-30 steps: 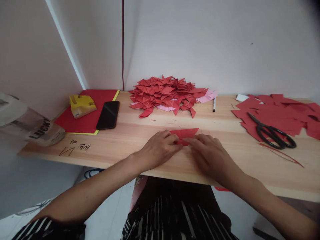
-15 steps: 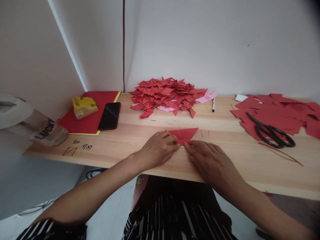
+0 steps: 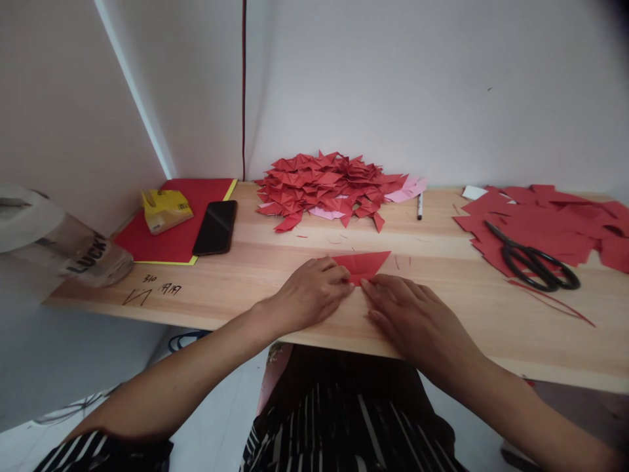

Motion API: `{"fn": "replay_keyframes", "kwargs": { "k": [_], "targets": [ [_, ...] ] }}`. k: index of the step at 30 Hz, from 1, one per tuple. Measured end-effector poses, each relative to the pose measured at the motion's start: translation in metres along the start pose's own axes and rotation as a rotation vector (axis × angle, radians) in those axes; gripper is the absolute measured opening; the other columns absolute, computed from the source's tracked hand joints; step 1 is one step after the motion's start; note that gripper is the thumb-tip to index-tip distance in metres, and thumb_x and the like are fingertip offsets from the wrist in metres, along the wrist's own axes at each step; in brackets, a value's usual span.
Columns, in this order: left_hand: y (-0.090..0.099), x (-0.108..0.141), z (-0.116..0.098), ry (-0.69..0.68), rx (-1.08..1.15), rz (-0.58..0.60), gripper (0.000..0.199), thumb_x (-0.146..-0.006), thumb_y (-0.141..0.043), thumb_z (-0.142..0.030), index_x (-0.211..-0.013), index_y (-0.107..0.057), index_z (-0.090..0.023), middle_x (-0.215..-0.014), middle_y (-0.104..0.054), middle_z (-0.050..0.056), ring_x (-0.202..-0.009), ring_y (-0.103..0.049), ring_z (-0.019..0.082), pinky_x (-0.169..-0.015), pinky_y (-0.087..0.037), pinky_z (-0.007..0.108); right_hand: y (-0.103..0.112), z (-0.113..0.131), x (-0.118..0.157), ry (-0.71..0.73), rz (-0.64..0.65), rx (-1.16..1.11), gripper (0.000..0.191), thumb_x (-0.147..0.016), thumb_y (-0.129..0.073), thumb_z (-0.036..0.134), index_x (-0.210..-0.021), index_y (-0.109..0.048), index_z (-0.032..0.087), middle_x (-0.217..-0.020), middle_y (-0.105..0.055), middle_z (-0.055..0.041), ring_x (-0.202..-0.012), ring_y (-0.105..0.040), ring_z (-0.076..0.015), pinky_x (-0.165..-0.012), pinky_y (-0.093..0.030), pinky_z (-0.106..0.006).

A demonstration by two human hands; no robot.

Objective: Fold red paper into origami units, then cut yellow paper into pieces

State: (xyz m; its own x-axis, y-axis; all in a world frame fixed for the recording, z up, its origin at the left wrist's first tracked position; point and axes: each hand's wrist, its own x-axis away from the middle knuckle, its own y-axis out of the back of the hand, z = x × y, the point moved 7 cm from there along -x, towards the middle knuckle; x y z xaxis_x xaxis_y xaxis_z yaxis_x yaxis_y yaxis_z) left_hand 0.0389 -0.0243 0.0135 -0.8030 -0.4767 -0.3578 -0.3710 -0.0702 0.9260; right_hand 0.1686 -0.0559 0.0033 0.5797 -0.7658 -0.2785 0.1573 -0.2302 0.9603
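Observation:
A folded piece of red paper (image 3: 363, 263) lies on the wooden table, its pointed corner towards the upper right. Curled over its left part is my left hand (image 3: 322, 288), with the fingers pressed together on the paper and hiding that side. My right hand (image 3: 410, 305) rests at the lower right edge, its fingers close together and the tips pinching the paper's rim. The two hands' fingertips almost meet at the near edge of the fold.
Folded red paper pieces (image 3: 324, 187) are heaped at the back. Right of them lie a marker (image 3: 420, 206), flat red sheets (image 3: 540, 223) and black-handled scissors (image 3: 533, 262). A phone (image 3: 215, 227), a yellow packet (image 3: 167, 211) and a clear lidded jug (image 3: 83, 252) stand left.
The fingertips of my right hand have shifted very slightly left along the paper's near edge. My left hand and the paper look the same.

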Motion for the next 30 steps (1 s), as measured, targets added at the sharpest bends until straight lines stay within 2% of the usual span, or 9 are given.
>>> {"fn": "replay_keyframes", "kwargs": {
  "k": [3, 6, 11, 20, 30],
  "targets": [
    [0.0, 0.0, 0.002, 0.023, 0.04, -0.012, 0.023, -0.091, -0.05, -0.017, -0.103, -0.069, -0.017, -0.104, -0.067, 0.007, -0.096, -0.055, 0.019, -0.087, -0.047, 0.035, 0.001, -0.005, 0.0, -0.025, -0.043, -0.062, 0.035, -0.096, -0.045, 0.025, -0.122, -0.063, 0.01, -0.118, -0.063, -0.0175, -0.105, -0.059, -0.0283, -0.089, -0.048, -0.043],
    [0.001, 0.001, 0.006, 0.055, 0.114, -0.05, 0.023, -0.089, -0.051, -0.014, -0.103, -0.069, -0.016, -0.103, -0.067, 0.006, -0.095, -0.056, 0.018, -0.087, -0.047, 0.034, 0.001, -0.021, -0.004, -0.115, -0.086, -0.188, 0.032, -0.096, -0.045, 0.025, -0.119, -0.065, 0.013, -0.114, -0.064, -0.0151, -0.103, -0.059, -0.0268, -0.089, -0.047, -0.043],
    [0.0, 0.001, 0.009, 0.066, 0.154, -0.055, 0.022, -0.087, -0.051, -0.012, -0.099, -0.069, -0.017, -0.098, -0.067, 0.006, -0.093, -0.057, 0.018, -0.084, -0.048, 0.034, -0.005, -0.041, -0.014, -0.234, -0.038, -0.391, 0.026, -0.094, -0.05, 0.026, -0.112, -0.067, 0.019, -0.105, -0.065, -0.0113, -0.097, -0.059, -0.0254, -0.085, -0.047, -0.042],
    [0.001, 0.0, 0.006, 0.03, 0.115, -0.042, 0.018, -0.086, -0.052, -0.012, -0.093, -0.068, -0.017, -0.096, -0.066, 0.006, -0.092, -0.057, 0.017, -0.084, -0.047, 0.034, -0.009, -0.037, -0.024, -0.337, -0.003, -0.424, 0.015, -0.087, -0.058, 0.026, -0.099, -0.065, 0.02, -0.099, -0.069, -0.0081, -0.092, -0.062, -0.0257, -0.082, -0.044, -0.042],
    [-0.002, 0.001, 0.007, 0.027, 0.1, -0.036, 0.019, -0.086, -0.052, -0.013, -0.096, -0.069, -0.016, -0.097, -0.065, 0.006, -0.092, -0.056, 0.018, -0.084, -0.046, 0.034, -0.008, -0.033, -0.036, -0.343, 0.08, -0.44, 0.005, -0.085, -0.06, 0.023, -0.089, -0.062, 0.02, -0.088, -0.067, -0.0049, -0.083, -0.059, -0.0223, -0.076, -0.041, -0.036]
  ]
}}
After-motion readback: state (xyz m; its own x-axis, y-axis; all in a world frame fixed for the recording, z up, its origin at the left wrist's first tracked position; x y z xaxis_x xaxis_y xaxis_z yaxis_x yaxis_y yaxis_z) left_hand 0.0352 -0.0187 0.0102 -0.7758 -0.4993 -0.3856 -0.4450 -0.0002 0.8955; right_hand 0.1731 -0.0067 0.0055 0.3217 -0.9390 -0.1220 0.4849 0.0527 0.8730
